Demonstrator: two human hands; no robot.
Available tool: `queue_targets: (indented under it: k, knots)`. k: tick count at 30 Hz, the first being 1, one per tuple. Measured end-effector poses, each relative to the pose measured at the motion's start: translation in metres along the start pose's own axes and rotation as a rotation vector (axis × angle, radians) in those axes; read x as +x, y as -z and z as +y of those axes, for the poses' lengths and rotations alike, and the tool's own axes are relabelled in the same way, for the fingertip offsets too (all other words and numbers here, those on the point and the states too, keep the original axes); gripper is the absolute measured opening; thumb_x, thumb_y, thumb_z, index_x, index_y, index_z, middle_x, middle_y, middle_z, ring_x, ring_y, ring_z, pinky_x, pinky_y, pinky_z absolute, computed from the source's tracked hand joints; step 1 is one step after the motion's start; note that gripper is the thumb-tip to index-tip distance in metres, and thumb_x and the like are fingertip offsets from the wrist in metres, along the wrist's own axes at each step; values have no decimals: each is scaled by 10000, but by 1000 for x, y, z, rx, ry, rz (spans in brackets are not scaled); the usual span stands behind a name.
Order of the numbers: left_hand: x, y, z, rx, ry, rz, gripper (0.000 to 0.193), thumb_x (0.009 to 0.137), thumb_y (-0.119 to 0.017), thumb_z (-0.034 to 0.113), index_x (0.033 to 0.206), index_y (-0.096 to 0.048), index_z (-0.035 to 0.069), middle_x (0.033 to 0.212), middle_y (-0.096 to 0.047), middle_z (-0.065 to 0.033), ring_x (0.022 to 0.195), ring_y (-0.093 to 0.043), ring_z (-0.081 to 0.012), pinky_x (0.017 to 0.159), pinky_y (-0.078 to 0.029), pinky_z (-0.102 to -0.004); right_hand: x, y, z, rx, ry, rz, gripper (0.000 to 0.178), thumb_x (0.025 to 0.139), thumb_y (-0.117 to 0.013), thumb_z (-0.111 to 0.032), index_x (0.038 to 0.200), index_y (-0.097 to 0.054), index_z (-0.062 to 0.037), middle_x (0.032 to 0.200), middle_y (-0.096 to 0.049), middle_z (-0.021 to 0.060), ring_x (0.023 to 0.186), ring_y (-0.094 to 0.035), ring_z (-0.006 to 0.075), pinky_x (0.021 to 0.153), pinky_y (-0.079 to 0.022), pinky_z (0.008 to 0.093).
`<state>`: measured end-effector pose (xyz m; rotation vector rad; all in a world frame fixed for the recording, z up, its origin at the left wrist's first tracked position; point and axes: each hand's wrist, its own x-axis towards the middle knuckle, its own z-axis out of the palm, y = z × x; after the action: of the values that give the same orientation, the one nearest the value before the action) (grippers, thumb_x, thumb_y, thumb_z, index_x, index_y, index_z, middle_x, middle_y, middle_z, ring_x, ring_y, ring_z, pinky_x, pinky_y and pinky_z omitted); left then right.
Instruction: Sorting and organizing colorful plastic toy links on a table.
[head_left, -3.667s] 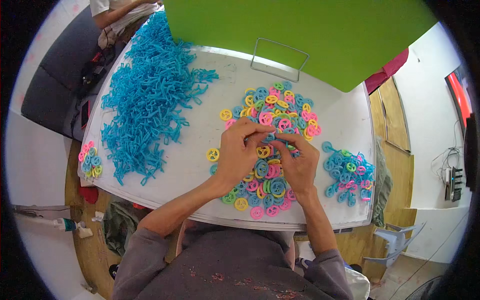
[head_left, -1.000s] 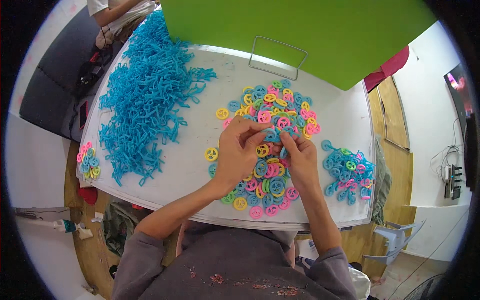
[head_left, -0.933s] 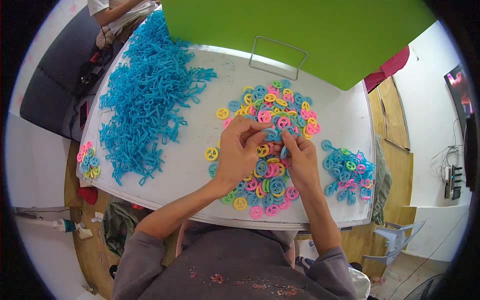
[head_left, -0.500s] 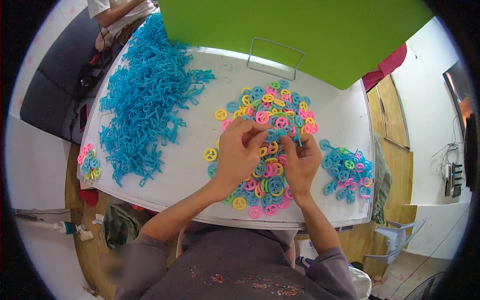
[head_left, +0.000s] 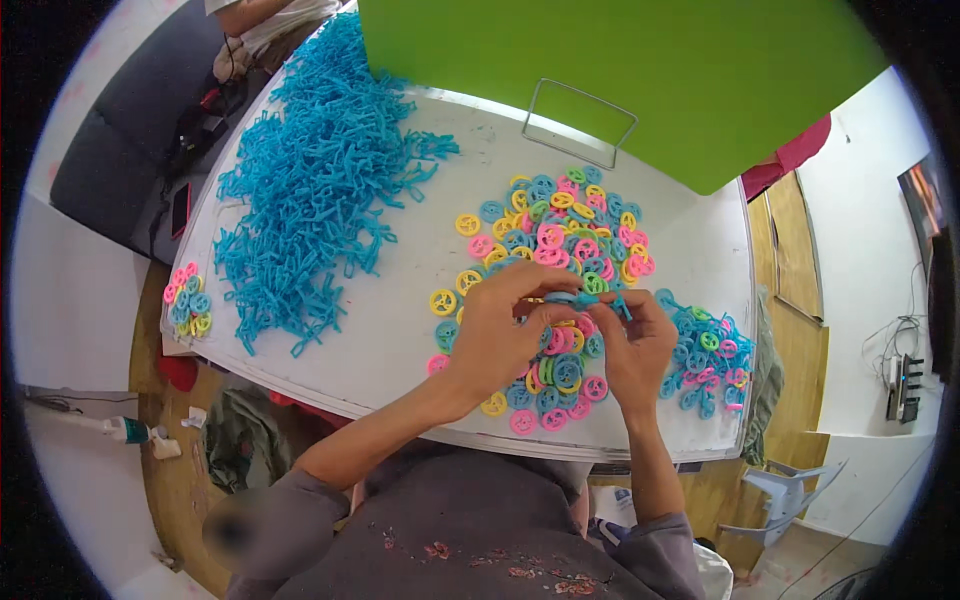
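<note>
Over the heap of small plastic wheels [head_left: 550,237], my left hand [head_left: 500,325] pinches a blue spoked wheel [head_left: 564,298] between thumb and fingers. My right hand [head_left: 640,345] is closed on a thin blue forked plastic piece [head_left: 620,303], its end against the wheel. Fingertips partly cover both parts, so I cannot tell whether they are joined. The heap mixes pink, yellow, green and blue wheels and spreads beneath both hands.
A large pile of blue plastic pieces [head_left: 320,180] covers the table's left. Wheels with blue stems [head_left: 708,352] lie at the right edge. Several wheels [head_left: 188,300] sit at the left corner. A green panel [head_left: 620,80] with a wire frame [head_left: 580,122] stands behind; another person's arm [head_left: 250,15] shows far left.
The whole view has shifted a little. Both hands are slightly nearer my body, still together, and the blue wheel between them now appears more edge-on.
</note>
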<state>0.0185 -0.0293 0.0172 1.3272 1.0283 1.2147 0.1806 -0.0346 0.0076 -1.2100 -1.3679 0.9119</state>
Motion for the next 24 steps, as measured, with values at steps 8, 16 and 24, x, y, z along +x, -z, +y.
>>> queue_targets:
  k: [8, 16, 24]
  knots:
    - [-10, 3, -12, -73, 6, -7, 330, 751, -625, -110, 1053, -636, 22, 1011, -599, -68, 920, -620, -162, 784, -528, -280, -10, 0, -7, -5, -42, -28, 90, 845, -640, 14, 928, -608, 29, 827, -624, 28, 762, -567, 64, 668, -462, 206]
    - [-4, 93, -16, 1194, -356, 580, 441, 712, -753, 142, 1120, -599, 80, 1034, -558, -117, 950, -523, -313, 825, -428, -411, -4, 54, 9, -234, -71, 144, 131, 861, -661, -103, 904, -627, 17, 731, -600, 8, 635, -508, 57, 559, -392, 198]
    - [-11, 145, -43, 1212, -105, 438, 272, 792, -625, -6, 1057, -625, 55, 925, -585, -85, 891, -538, -277, 764, -440, -395, 11, 122, 11, -837, -124, 317, 305, 760, -747, -270, 869, -696, 10, 679, -645, 96, 625, -595, 147, 570, -453, 285]
